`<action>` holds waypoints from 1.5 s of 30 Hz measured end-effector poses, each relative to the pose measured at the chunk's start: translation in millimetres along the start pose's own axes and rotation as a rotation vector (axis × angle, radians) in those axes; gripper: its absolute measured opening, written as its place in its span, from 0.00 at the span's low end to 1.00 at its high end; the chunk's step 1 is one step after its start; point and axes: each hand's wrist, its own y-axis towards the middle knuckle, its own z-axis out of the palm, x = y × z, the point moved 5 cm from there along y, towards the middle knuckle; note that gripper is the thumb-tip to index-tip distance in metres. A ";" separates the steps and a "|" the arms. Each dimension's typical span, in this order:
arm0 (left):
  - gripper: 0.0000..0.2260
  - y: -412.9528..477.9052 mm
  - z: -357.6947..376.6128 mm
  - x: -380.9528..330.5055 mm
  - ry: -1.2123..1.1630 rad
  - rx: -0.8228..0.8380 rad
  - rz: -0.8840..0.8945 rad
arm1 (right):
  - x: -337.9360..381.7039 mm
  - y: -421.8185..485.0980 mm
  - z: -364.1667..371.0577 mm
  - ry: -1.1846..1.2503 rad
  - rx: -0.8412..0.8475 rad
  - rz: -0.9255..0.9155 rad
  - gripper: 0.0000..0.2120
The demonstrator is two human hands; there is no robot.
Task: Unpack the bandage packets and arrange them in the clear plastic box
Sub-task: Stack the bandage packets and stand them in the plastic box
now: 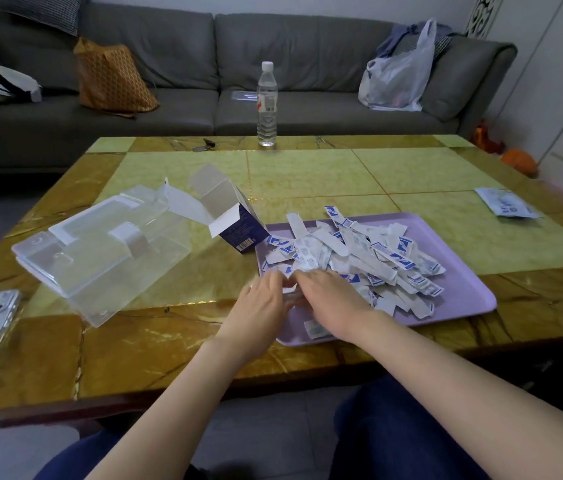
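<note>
Head view: left hand (262, 301) and right hand (333, 303) are pinching one bandage packet (288, 289) over the lilac tray's (456, 261) near-left corner; its print is too blurred to read.

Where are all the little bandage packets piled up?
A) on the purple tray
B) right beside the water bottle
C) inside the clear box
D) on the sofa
A: the heap of bandage packets lies on the purple tray at the near side of the table.
</note>
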 end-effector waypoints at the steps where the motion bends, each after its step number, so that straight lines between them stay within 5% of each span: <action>1: 0.11 1.1 2.7 0.6 0.071 0.021 -0.015 | -4.4 -0.2 3.5 0.020 0.003 0.024 0.17; 11: 0.11 18.1 -2.0 -2.6 0.150 -0.046 -0.128 | -29.7 -0.7 2.7 0.623 -0.225 0.181 0.03; 18: 0.08 16.8 -25.9 19.0 0.081 -0.153 -0.298 | -34.0 -1.0 -8.9 0.560 -0.350 0.217 0.16; 26: 0.06 13.9 -21.3 26.7 -0.411 -0.160 -0.464 | -45.9 -14.0 -30.3 0.616 -0.741 0.258 0.11; 30: 0.07 17.9 -23.3 17.4 -0.693 -0.158 -0.430 | -13.7 -11.5 -23.9 0.503 -0.664 0.015 0.11; 35: 0.15 18.3 -27.7 13.0 -0.962 -0.197 -0.465 | 0.3 -8.4 -14.4 0.411 -0.597 -0.055 0.15; 40: 0.12 17.5 -26.4 15.0 -0.889 -0.168 -0.430 | 0.8 -8.7 -6.0 0.482 -0.424 -0.118 0.13; 45: 0.06 17.1 -17.7 15.7 -0.404 -0.121 -0.281 | -8.4 -14.9 -18.0 0.332 -0.621 -0.040 0.19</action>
